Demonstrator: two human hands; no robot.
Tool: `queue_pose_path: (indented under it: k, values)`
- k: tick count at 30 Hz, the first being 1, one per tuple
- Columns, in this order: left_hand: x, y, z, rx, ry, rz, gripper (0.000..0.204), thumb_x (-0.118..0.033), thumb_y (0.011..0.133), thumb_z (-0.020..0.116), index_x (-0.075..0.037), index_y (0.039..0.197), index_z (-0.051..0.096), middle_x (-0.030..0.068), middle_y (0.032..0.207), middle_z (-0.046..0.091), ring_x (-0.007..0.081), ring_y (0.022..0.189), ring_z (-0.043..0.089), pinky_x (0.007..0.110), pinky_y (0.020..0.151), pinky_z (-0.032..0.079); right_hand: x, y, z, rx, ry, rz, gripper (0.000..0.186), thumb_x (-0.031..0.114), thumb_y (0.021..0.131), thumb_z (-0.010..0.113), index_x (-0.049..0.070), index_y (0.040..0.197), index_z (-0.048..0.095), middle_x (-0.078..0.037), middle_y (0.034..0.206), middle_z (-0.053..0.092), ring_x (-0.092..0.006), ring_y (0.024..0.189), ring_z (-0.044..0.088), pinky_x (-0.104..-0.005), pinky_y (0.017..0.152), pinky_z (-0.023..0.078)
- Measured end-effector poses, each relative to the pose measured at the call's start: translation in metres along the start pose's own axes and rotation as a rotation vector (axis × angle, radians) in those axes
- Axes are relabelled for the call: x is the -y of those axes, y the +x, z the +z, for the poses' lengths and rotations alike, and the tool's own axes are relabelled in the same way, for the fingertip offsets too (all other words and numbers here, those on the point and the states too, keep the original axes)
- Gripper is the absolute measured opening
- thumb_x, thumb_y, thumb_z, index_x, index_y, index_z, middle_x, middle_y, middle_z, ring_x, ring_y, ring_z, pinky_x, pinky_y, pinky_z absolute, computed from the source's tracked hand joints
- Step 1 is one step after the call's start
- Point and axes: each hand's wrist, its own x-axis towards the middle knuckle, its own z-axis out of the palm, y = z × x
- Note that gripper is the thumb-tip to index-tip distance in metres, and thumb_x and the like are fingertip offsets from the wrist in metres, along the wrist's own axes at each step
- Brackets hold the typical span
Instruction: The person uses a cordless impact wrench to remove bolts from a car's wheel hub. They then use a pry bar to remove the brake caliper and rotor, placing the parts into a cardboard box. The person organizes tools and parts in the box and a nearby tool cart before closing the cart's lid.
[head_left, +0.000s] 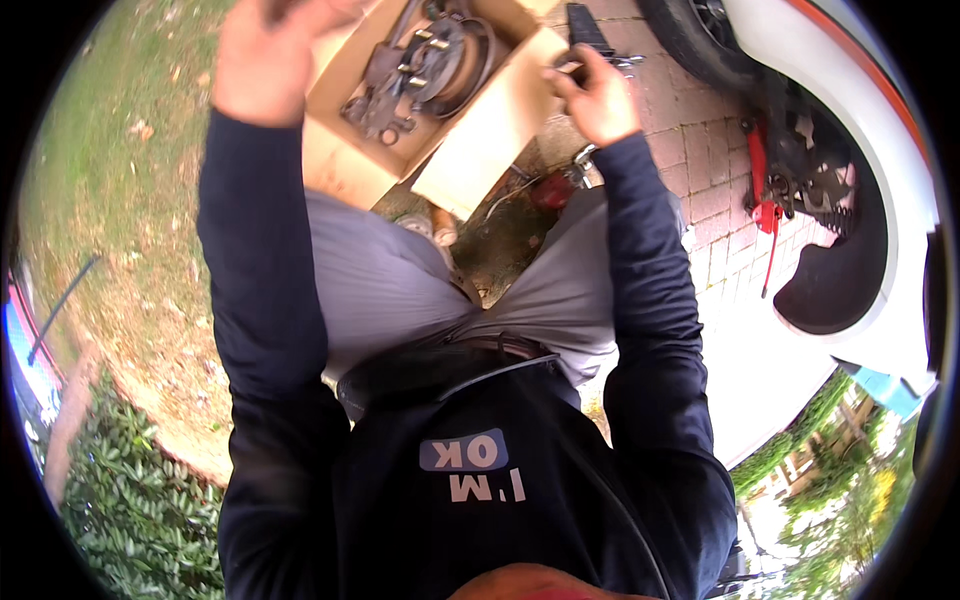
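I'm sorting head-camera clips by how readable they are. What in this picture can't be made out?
- Left hand: fingertips are cut off by the top edge of the head view, so any grip is unclear.
- Right hand: it pinches something small and metallic, too small to identify.
- Cardboard box: its far end is cut off by the top edge.
- Rusty metal parts inside: overlapping, individual pieces unclear.
- Wheel arch: interior in deep shadow.

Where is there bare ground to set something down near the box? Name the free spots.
Free: the brick paving between the cardboard box and the wheel arch, and the grass left of the left hand. Crowded: inside the box, filled by rusty metal parts, and the tools by the right hand.
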Motion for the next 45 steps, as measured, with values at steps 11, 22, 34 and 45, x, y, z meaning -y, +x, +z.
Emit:
queue_pose_path:
  k: [11,22,34,45]
  values:
    - [0.103,-0.183,0.102,0.824,1.447,-0.124,0.049,-0.022,0.081,0.072,-0.011,0.126,0.056,0.0196,0.125,0.058,0.0352,0.103,0.065,0.045,0.083,0.055,-0.169,0.050,-0.020,0.351,-1.027,-0.094,0.116,0.035,0.070,0.087,0.029,0.158,0.011,-0.011,0.161,0.023,-0.0366,0.146,0.027,-0.0558,0.107,0.040]
    - [-0.032,-0.179,0.124,0.499,1.001,-0.011,0.021,-0.004,0.080,0.073,0.000,0.099,0.064,0.0163,0.097,0.070,0.0277,0.075,0.070,0.037,0.071,0.056,-0.232,0.013,-0.026,0.391,-0.916,-0.297,0.120,0.023,0.061,0.090,0.025,0.157,0.018,-0.016,0.158,0.025,-0.0355,0.140,0.033,-0.0487,0.103,0.045]
    - [-0.092,-0.137,0.080,-0.342,0.595,0.090,0.028,-0.015,0.093,0.067,0.004,0.112,0.059,0.0189,0.099,0.069,0.0155,0.063,0.063,0.025,0.059,0.053,-0.232,0.013,-0.042,0.402,-0.478,-0.192,0.086,0.059,0.064,0.081,0.011,0.131,0.059,-0.023,0.141,0.045,-0.0414,0.129,0.044,-0.0485,0.105,0.043]
    - [0.015,-0.026,0.000,-0.373,0.684,-0.127,0.021,-0.017,0.089,0.075,-0.001,0.099,0.064,0.0069,0.078,0.068,0.0122,0.056,0.065,0.025,0.049,0.053,-0.248,0.063,-0.042,0.166,1.133,0.450,0.090,0.068,0.087,0.058,-0.002,0.141,0.046,-0.027,0.132,0.057,-0.0347,0.120,0.058,-0.0422,0.101,0.046]
